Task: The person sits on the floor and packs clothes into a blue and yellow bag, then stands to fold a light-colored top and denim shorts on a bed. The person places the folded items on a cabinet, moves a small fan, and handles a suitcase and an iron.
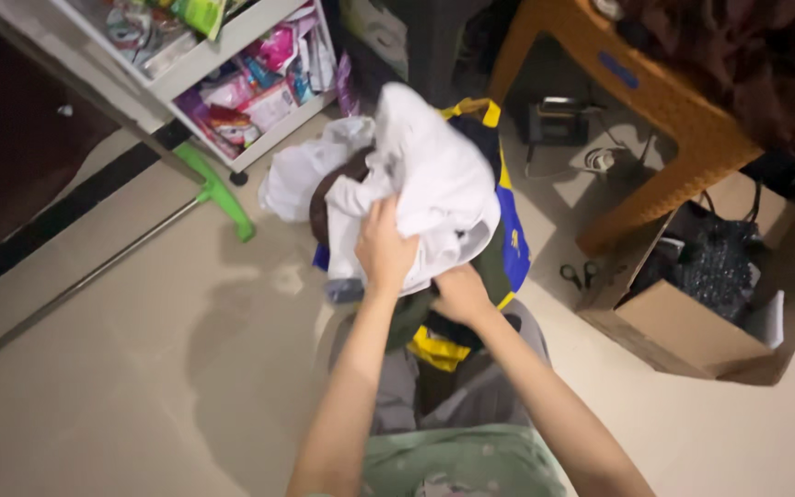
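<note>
Left hand (385, 250) clenched on white garment (434, 175); right hand (460, 294) at five o'clock of it, closed on same cloth's lower edge above blue-yellow bag (513, 247).

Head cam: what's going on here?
A person is working over a pile of clothes on the floor. The left hand grips a white garment and holds it bunched above the pile. The right hand is just below it, at the dark clothes underneath; what it holds is hidden. A blue and yellow bag sits behind the pile, an open cardboard box to the right.
</note>
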